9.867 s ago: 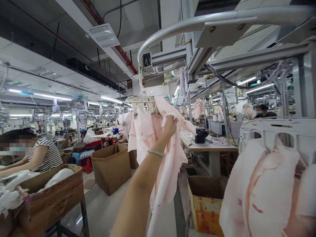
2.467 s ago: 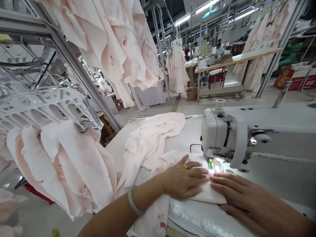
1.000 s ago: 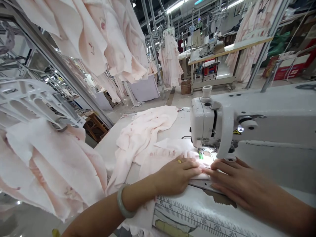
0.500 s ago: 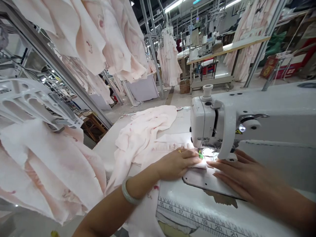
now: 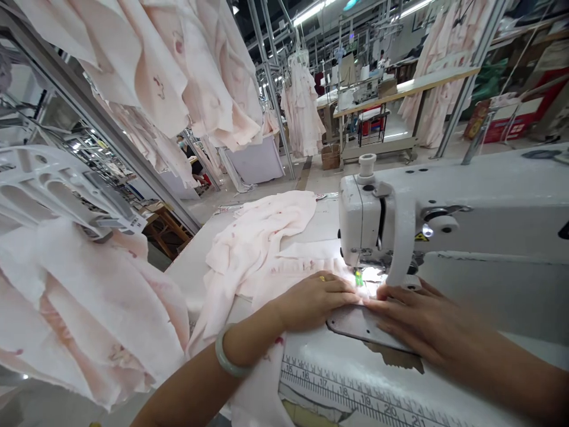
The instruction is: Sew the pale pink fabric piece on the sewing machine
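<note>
My left hand [image 5: 317, 298] lies flat on a pale pink garment piece [image 5: 255, 249], pressing it down just left of the needle of the white sewing machine [image 5: 400, 219]. A ring shows on one finger and a green bangle on the wrist. My right hand [image 5: 415, 320] rests flat on the metal needle plate [image 5: 355, 325] to the right, fingertips touching the fabric edge under the lit presser foot. The cloth trails back and left across the table [image 5: 320, 367] and hangs over its near edge.
A ruler scale [image 5: 351, 391] is printed along the table's front. A white plastic hanger [image 5: 66, 190] with pink pieces [image 5: 89, 302] hangs close on my left; more pink garments [image 5: 178, 71] hang overhead. Other sewing tables [image 5: 400, 89] stand across the aisle.
Both hands have fed the fabric toward the needle; its trailing edge has slid back, baring the metal needle plate. Ten seconds ago my hand was at a garment on an overhead hanger.
</note>
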Tool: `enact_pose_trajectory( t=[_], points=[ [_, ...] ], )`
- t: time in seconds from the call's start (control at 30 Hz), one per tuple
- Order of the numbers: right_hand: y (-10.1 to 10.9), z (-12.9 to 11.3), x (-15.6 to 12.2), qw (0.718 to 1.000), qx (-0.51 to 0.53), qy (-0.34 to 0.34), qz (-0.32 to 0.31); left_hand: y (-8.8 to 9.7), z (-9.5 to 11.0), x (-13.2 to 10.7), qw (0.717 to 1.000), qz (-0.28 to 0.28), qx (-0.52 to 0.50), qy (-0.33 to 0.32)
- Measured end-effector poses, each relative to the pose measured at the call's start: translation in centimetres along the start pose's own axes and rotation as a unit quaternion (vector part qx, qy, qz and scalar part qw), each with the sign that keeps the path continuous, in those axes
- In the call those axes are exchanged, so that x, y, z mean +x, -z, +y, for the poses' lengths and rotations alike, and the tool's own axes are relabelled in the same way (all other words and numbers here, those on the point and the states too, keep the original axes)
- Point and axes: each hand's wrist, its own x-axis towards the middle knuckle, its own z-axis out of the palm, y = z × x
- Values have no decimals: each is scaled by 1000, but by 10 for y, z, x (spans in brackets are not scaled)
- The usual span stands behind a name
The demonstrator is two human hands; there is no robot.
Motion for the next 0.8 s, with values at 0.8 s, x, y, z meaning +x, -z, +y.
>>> enact_pose_trajectory(
  t=[0.8],
  points=[
    [-9,17,-11,997,-15,-62,-42,-1,-6,10,992,5,15,122]
  ],
)
